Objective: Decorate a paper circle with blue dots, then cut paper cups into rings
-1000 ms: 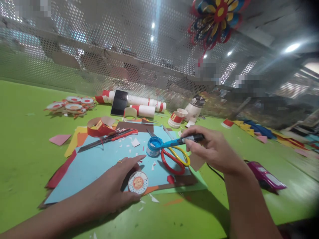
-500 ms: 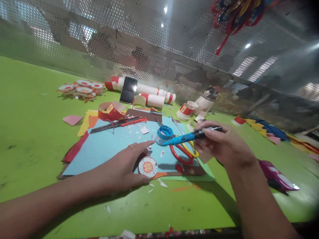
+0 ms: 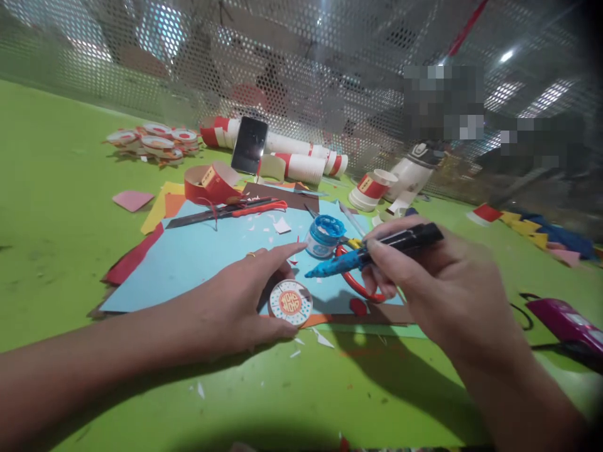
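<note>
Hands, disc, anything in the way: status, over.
Left hand holds patterned disc. Right hand grips blue-smeared pen, tip near disc. Red scissor handle behind pen.

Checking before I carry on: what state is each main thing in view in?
Left hand, closed around the disc
Disc, held, patterned face toward the camera
Right hand, gripping the pen
Pen, tip end coated blue, out of the jar
Jar, upright, open, blue-smeared rim
Scissors, lying partly hidden; open or shut, cannot tell
Phone, tilted, screen dark
</note>
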`<control>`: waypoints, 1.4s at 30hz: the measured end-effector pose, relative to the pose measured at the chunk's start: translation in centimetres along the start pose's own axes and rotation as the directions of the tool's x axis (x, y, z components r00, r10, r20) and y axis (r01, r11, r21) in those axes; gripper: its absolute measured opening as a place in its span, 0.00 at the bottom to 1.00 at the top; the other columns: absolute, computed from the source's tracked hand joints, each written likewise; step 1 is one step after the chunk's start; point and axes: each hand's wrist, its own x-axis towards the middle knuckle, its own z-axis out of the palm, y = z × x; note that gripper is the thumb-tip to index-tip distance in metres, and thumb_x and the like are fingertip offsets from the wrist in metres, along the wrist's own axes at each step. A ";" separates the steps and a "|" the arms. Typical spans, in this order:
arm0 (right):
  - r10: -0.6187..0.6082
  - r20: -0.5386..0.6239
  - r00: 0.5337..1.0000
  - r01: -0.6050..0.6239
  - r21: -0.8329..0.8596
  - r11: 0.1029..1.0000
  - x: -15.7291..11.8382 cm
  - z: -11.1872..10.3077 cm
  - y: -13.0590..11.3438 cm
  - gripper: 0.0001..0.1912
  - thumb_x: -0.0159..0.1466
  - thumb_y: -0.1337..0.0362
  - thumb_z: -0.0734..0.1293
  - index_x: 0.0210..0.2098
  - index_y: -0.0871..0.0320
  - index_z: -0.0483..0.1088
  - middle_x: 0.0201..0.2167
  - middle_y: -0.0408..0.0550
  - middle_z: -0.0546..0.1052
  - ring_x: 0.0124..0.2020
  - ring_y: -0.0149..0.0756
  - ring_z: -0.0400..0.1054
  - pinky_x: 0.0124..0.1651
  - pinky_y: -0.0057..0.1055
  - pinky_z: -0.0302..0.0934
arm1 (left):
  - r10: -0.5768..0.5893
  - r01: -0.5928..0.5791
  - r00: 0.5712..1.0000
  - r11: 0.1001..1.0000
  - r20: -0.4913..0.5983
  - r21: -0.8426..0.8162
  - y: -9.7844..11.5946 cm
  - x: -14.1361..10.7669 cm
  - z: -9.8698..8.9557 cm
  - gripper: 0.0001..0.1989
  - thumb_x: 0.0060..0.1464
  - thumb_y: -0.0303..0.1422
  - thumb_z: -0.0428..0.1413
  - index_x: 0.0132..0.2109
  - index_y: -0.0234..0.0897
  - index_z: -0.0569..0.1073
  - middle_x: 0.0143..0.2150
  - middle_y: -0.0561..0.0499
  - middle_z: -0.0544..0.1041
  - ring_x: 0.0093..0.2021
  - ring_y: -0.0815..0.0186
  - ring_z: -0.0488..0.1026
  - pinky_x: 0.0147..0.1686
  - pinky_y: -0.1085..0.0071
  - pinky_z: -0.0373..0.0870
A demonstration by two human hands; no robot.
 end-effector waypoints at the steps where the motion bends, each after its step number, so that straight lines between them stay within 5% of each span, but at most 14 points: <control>1: -0.023 -0.007 1.000 0.023 -0.039 0.999 -0.2 0.4 0.0 0.04 0.63 0.62 0.71 0.33 0.52 0.73 0.18 0.39 0.70 0.19 0.30 0.65 0.21 0.28 0.64 | 0.007 -0.007 1.000 1.000 -0.001 -0.002 -0.1 0.0 0.1 0.45 0.46 0.33 0.63 0.69 0.47 0.53 0.52 0.51 0.74 0.49 0.57 0.73 0.52 0.62 0.67; 6: -0.115 -0.045 0.992 0.108 -0.140 0.984 -0.7 1.5 0.1 0.04 0.63 0.62 0.70 0.33 0.53 0.71 0.21 0.40 0.70 0.17 0.27 0.62 0.20 0.27 0.62 | 0.034 -0.034 0.999 0.999 -0.001 -0.010 -0.4 0.2 0.3 0.46 0.46 0.34 0.64 0.69 0.48 0.52 0.50 0.51 0.76 0.48 0.58 0.73 0.51 0.63 0.67; 17: -0.043 0.060 0.997 0.047 -0.065 0.997 -0.9 2.4 0.1 0.03 0.63 0.64 0.69 0.34 0.55 0.69 0.27 0.42 0.74 0.20 0.26 0.65 0.21 0.26 0.63 | 0.012 -0.012 1.000 1.000 -0.004 -0.004 0.2 0.3 0.0 0.46 0.44 0.35 0.64 0.68 0.44 0.56 0.47 0.50 0.75 0.44 0.58 0.73 0.47 0.63 0.68; 42: -0.083 0.100 0.991 0.101 -0.188 0.977 -1.0 2.5 0.1 0.02 0.63 0.67 0.68 0.34 0.57 0.69 0.25 0.37 0.73 0.20 0.22 0.65 0.25 0.22 0.63 | 0.059 -0.059 0.998 0.998 0.030 0.004 -0.2 0.5 0.0 0.46 0.45 0.35 0.63 0.69 0.41 0.53 0.46 0.49 0.75 0.40 0.61 0.71 0.41 0.65 0.67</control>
